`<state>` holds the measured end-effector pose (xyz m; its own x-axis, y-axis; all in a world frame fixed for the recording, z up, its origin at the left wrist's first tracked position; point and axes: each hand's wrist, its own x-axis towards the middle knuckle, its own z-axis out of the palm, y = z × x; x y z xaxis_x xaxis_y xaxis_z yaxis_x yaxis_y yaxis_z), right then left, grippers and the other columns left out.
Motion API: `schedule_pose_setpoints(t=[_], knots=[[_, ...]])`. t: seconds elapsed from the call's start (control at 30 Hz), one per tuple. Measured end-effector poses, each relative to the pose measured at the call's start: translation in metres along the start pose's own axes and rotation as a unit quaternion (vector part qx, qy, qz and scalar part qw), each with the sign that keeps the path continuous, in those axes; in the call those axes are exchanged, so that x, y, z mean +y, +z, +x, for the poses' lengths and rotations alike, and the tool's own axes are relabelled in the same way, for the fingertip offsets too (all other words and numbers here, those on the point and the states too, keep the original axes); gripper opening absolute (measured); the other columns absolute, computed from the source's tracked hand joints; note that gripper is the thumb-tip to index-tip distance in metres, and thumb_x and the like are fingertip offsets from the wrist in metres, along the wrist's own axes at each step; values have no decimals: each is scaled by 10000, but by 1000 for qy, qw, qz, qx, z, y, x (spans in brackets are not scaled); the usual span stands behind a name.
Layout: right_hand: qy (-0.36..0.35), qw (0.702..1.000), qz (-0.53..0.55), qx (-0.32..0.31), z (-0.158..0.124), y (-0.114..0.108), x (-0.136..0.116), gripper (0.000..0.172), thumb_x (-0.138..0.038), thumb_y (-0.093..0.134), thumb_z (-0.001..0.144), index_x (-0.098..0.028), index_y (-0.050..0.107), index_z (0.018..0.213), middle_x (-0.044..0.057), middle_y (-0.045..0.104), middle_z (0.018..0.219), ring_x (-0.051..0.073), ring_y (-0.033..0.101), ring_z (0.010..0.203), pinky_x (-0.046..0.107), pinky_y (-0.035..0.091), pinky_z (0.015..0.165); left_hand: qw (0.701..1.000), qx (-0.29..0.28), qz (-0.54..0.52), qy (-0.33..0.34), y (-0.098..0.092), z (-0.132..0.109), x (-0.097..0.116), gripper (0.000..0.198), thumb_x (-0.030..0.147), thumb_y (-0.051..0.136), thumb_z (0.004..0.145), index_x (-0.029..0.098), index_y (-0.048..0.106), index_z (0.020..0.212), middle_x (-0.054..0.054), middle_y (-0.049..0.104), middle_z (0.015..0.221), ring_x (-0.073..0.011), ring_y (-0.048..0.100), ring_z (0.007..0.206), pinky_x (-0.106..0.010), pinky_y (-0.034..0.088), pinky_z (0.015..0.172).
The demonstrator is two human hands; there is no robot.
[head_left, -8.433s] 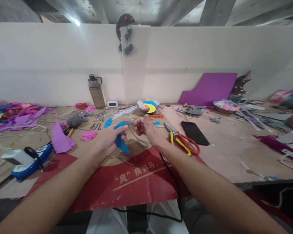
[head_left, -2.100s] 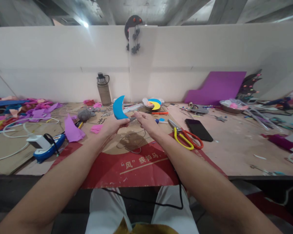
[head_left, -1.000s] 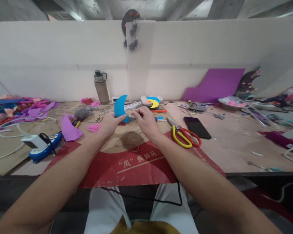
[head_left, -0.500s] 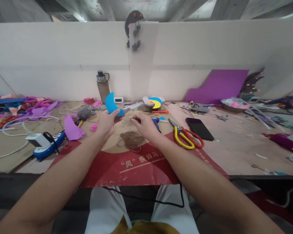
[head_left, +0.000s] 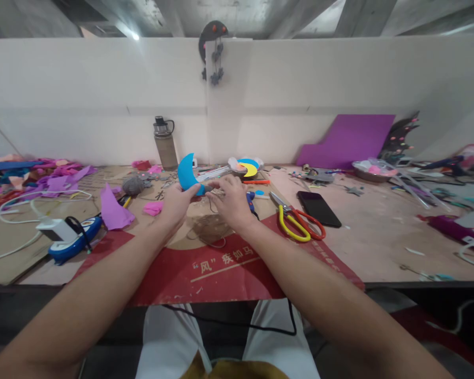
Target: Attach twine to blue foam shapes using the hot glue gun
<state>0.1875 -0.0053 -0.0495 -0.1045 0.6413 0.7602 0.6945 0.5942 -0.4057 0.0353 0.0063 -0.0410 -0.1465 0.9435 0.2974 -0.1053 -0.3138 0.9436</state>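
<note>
A blue crescent-shaped piece (head_left: 186, 172) is pinched near its lower tip by my left hand (head_left: 178, 204), its upper horn pointing up. Close to that lower tip, my right hand (head_left: 232, 202) has thumb and fingers drawn together, a small grey bit showing at the fingertips. A thin line hangs below these fingers; what exactly they hold is too small to make out. Beneath both hands lies a brown translucent patch (head_left: 210, 227) with a loop of cord, on a red printed sheet (head_left: 229, 279). A blue-handled tool (head_left: 251, 198) is partly hidden behind my right hand.
Scissors with yellow and red handles (head_left: 296, 218) and a black phone (head_left: 319, 209) lie to the right. A bottle (head_left: 165, 147) stands behind. On the left are a blue power strip (head_left: 76, 239), a purple scrap (head_left: 115, 209), grey yarn (head_left: 134, 185) and heaped felt scraps (head_left: 59, 181).
The crescent and my left hand have shifted slightly right and lower. My right hand has moved up toward the crescent's lower tip, so the two hands are now close together. The view has turned slightly.
</note>
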Motion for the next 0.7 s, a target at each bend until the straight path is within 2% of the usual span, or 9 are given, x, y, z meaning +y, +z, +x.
schedule_pose_setpoints(t=[0.13,0.27,0.43,0.6,0.7], knots=[[0,999,-38,-15,0,4,1,83,-280,605,862,-212,642,832,48,648,936,235,519,951,376,290,811,1000,-15,-21,-18,4,-5,2,301,312,796,577,100,683,758,-72,697,751,-130,613,616,-256,521,598],[-6,998,-31,-48,0,2,-3,109,-245,559,887,-193,616,811,54,648,927,219,509,928,366,275,810,993,7,-92,-70,3,-1,5,202,210,774,578,119,646,706,-38,686,697,-114,607,566,-240,505,566],[-59,990,55,-113,-1,-3,-9,127,-230,512,911,-180,581,816,53,630,924,188,515,889,334,301,813,978,69,-159,-114,-8,13,5,79,129,690,640,130,616,668,-18,672,629,-112,612,532,-234,496,554],[-98,963,141,-207,-1,-11,-14,314,-278,365,967,-191,561,737,22,595,780,161,524,792,295,363,781,974,106,-163,-114,-18,24,3,99,130,684,647,156,588,641,4,657,604,-102,611,531,-225,490,557],[-46,976,128,-169,-1,-24,-12,250,-302,423,937,-190,571,769,19,585,773,154,509,739,273,376,702,975,117,-153,-109,-19,24,2,121,151,706,629,167,589,655,1,663,620,-116,623,541,-227,471,535]])
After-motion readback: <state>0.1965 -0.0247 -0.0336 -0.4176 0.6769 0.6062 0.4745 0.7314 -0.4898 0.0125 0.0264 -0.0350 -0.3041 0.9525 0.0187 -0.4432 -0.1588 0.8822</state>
